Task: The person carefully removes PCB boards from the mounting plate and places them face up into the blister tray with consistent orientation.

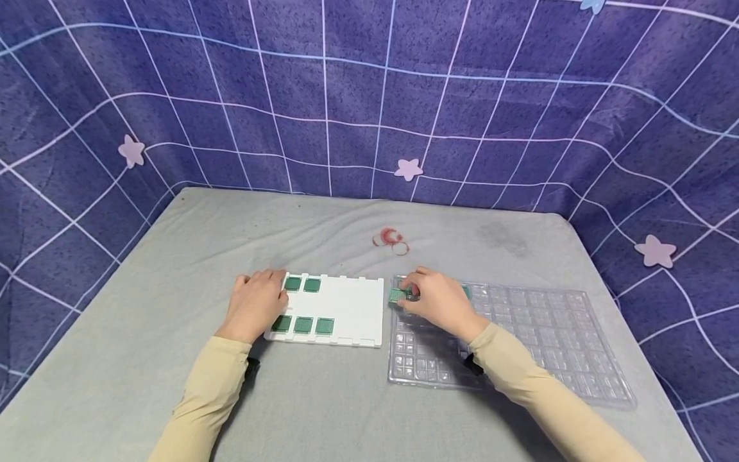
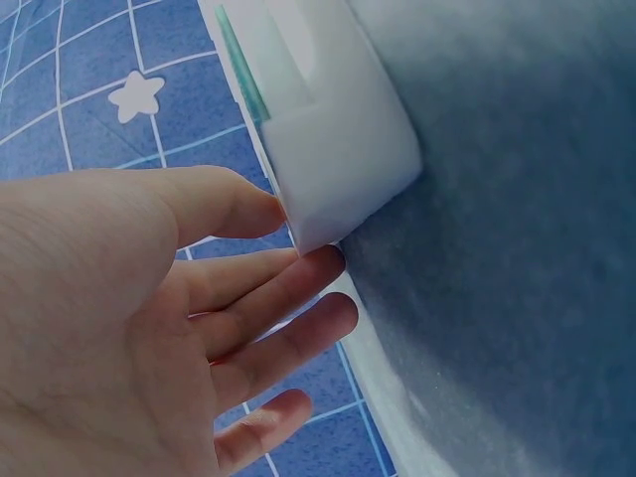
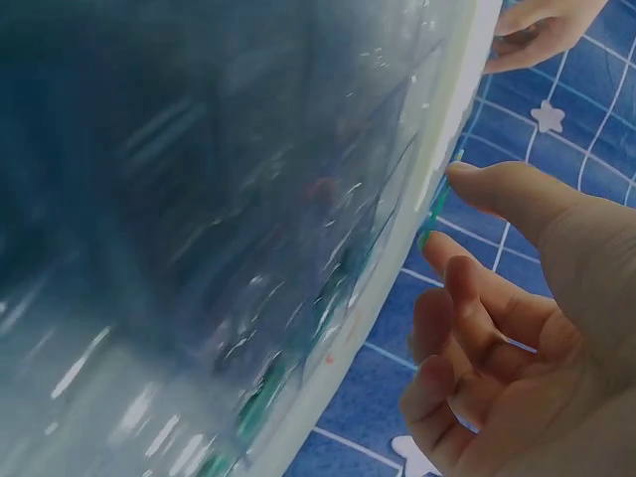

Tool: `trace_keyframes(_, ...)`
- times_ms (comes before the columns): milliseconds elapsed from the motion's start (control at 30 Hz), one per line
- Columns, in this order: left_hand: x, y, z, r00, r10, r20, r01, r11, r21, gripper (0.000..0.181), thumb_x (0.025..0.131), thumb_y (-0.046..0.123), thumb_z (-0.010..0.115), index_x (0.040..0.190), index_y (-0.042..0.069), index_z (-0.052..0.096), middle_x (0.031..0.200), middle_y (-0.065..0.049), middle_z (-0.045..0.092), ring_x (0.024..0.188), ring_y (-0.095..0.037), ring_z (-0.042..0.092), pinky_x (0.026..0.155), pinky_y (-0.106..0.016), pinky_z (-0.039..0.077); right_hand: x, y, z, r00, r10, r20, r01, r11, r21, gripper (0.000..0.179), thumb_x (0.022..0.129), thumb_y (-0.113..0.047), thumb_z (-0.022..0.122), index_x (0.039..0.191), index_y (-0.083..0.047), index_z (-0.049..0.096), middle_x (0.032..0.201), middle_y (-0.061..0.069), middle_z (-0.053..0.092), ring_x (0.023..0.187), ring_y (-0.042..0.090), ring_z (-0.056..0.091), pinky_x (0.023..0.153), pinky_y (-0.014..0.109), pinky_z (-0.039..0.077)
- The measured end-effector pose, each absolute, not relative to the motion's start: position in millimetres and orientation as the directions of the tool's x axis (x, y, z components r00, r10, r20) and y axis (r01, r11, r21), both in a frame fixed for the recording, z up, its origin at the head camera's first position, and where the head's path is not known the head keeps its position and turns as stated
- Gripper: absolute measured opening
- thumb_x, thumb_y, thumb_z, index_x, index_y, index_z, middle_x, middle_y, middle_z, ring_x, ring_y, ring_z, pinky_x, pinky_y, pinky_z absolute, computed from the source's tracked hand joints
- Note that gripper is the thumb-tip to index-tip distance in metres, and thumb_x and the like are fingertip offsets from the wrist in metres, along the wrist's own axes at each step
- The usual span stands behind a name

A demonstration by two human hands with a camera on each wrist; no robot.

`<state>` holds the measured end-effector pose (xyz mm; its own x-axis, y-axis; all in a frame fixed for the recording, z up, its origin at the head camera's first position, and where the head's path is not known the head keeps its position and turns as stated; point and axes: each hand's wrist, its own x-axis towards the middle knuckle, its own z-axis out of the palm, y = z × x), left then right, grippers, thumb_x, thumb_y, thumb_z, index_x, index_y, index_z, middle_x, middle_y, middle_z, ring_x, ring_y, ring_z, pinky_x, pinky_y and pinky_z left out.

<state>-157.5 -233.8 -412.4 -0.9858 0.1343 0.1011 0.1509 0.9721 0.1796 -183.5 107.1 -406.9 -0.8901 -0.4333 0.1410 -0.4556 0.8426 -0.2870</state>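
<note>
My right hand pinches a small green perforated circuit board between thumb and forefinger, over the far left corner of a clear plastic tray. In the right wrist view that board appears edge-on at the fingertips, the other fingers curled beside it. A white holder lies to the left, with two green boards along its far side and three along its near side. My left hand grips the holder's left end, thumb and fingertips at its corner in the left wrist view.
Another green piece shows in the clear tray just behind the right hand, which partly hides it. Grey cloth covers the table, with a red mark behind the holder. A blue gridded curtain hangs around the back and sides.
</note>
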Motion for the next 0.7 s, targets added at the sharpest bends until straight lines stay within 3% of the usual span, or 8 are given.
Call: trace_keyframes(700,-157.4,-234.2,-412.5,-0.986,0.135,0.099,0.152,0.972,0.181,0.043,0.098,0.014,0.056,0.136,-0.005,0.059,0.129,-0.023,0.067,0.114,-0.040,0.062,0.092,-0.051,0.036,-181.5,120.1,-412.5,-0.895,-0.441,0.066,-0.442,0.858,-0.263,0.032,0.082,-0.040,0.083,0.105,-0.019,0.077,0.083,-0.009,0.059,0.065,0.005,0.050,0.056,0.024,0.041)
